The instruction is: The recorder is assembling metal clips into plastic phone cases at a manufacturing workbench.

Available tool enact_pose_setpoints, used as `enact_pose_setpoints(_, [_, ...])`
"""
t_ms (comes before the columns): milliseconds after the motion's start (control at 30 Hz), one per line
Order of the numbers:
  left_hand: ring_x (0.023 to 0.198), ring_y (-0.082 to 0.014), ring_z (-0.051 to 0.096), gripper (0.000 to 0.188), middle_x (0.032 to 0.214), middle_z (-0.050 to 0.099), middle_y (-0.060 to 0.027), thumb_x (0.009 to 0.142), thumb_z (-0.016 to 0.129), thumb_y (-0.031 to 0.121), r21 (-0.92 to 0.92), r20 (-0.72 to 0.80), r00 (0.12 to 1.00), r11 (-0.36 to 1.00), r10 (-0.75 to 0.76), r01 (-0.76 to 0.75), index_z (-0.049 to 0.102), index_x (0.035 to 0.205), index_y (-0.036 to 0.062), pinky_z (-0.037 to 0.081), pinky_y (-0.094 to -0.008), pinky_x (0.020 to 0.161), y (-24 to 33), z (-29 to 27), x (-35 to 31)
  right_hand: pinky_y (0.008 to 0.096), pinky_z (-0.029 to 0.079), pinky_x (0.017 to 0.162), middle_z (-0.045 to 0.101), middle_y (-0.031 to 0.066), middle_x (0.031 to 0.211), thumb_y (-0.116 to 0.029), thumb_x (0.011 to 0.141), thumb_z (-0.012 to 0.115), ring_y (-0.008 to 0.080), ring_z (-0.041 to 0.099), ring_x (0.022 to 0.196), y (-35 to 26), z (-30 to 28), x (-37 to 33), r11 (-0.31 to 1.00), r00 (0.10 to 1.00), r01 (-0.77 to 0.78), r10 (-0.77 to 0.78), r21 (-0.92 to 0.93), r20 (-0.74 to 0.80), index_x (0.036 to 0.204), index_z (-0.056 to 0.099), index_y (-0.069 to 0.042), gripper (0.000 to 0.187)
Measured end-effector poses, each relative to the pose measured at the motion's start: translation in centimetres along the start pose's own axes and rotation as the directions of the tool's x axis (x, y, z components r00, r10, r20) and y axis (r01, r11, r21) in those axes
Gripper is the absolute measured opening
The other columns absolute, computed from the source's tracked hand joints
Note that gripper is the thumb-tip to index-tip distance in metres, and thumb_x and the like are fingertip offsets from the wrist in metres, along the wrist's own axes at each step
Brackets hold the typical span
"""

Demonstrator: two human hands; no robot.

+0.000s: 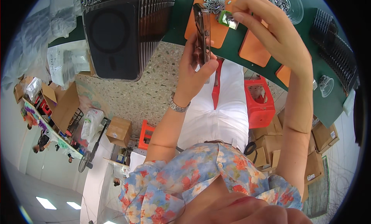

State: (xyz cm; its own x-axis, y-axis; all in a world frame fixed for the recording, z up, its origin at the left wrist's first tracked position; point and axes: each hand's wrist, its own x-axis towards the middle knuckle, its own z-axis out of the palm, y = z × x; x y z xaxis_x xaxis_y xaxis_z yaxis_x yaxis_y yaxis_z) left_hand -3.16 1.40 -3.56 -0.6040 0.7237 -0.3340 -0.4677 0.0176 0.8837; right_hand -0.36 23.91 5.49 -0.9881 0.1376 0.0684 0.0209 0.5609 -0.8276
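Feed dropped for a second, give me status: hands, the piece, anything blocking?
Left hand grips phone case edge-on. Right hand pinches small green-framed part beside it. Orange mat with metal clips behind; nothing between hands.

Between the left hand's fingers (pixel 205 67) stands a brown-edged phone case (pixel 203 32); at the right hand's fingertips (pixel 241 15) a green holder (pixel 224 18), perhaps with silver metal; beyond them, orange pads (pixel 216 30) on a dark-green table (pixel 181 19).

Brown cartons (pixel 322 137) crowd the lower right of the frame, and another carton (pixel 119 131) sits left of centre. Clear plastic bags (pixel 63 63), possibly labelled, lie upper left.
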Motion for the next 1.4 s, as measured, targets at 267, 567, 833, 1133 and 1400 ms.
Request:
enact_pose_setpoints(267, [0.091,-0.0082,0.058,0.075,0.119,0.056,-0.0066,0.082,0.073,0.02,-0.06,0.001,0.995,0.993,-0.101,0.1,0.033,0.142,-0.0016,0.046,-0.0244,0.085,0.5,-0.7,0.0,0.0392,0.045,0.071,0.052,0.0157,0.088,-0.011,0.09,0.057,0.0341,0.055,0.082,-1.3,-0.9,2.2,0.973,0.93,-0.164,0.207,-0.164,0.304,0.09,0.051,0.001,0.014])
enact_pose_setpoints(567, [0.091,-0.0083,0.057,0.077,0.118,0.057,-0.0064,0.082,0.074,0.023,-0.024,0.033,0.993,0.993,-0.117,0.118,0.032,0.143,-0.0017,0.045,-0.0242,0.085,0.9,-0.8,0.5,0.0319,0.045,0.063,0.056,0.0119,0.077,-0.007,0.082,0.066,0.0233,0.055,0.068,-0.9,-1.2,2.3,0.976,0.954,-0.214,0.198,0.05,0.225,0.079,0.056,0.002,0.014])
enact_pose_setpoints(833, [0.082,-0.011,0.062,0.06,0.116,0.06,-0.0093,0.085,0.066,0.027,0.1,0.015,0.999,0.994,-0.051,0.049,0.042,0.133,-0.0006,0.048,-0.0226,0.066,1.3,-1.1,1.1,0.0279,0.041,0.06,0.055,0.0072,0.075,-0.009,0.085,0.066,0.0156,0.053,0.068,0.3,1.0,1.3,0.896,0.994,0.106,-0.096,0.431,-0.044,0.084,0.059,0.002,0.013])
enact_pose_setpoints(1133, [0.08,-0.0108,0.062,0.064,0.111,0.062,-0.0078,0.083,0.067,0.023,0.147,0.148,0.968,0.973,-0.202,0.181,0.042,0.137,-0.0011,0.048,-0.0222,0.064,3.4,-0.2,3.3,0.0196,0.043,0.067,0.061,-0.0014,0.087,-0.013,0.093,0.062,0.0043,0.053,0.076,0.2,4.1,-0.9,0.658,0.835,-0.332,0.538,0.676,-0.113,0.095,0.062,0.002,0.016])
enact_pose_setpoints(1400, [0.094,-0.0076,0.056,0.071,0.112,0.057,-0.0036,0.081,0.076,0.018,0.02,0.204,0.934,0.955,-0.294,0.296,0.04,0.138,-0.0041,0.047,-0.022,0.081,3.8,-0.7,3.3,0.0237,0.045,0.074,0.061,0.0025,0.09,-0.011,0.092,0.062,0.0097,0.056,0.082,0.1,4.8,-1.1,0.523,0.786,-0.356,0.616,0.775,-0.054,0.097,0.058,0.002,0.014])
